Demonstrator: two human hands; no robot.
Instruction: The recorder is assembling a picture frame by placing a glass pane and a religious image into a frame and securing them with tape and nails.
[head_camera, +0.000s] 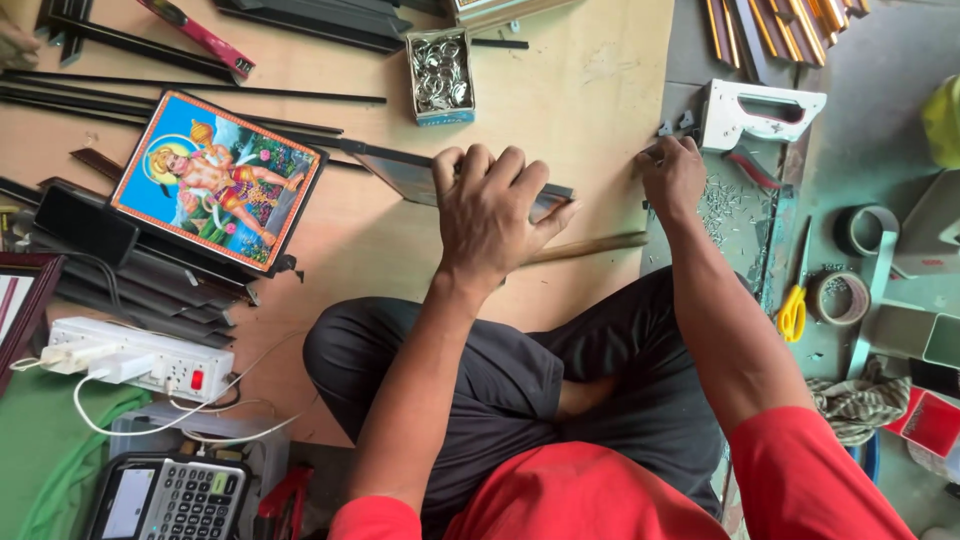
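Note:
My left hand (490, 205) lies palm down on a small dark picture frame (400, 172) on the wooden board (580, 90), fingers curled over its far edge. A wooden-handled tool (590, 246) lies just under that hand, pointing right. My right hand (672, 172) reaches to the board's right edge, fingers pinched among small metal bits (690, 122) next to a white staple gun (760, 112). What it pinches is too small to tell.
A framed colourful picture (215, 180) lies at left over dark frame strips (150, 95). A box of metal rings (440, 72) stands at the back. Yellow scissors (793, 310) and tape rolls (840, 297) lie right. A power strip (140, 358) and calculator (170, 497) sit near left.

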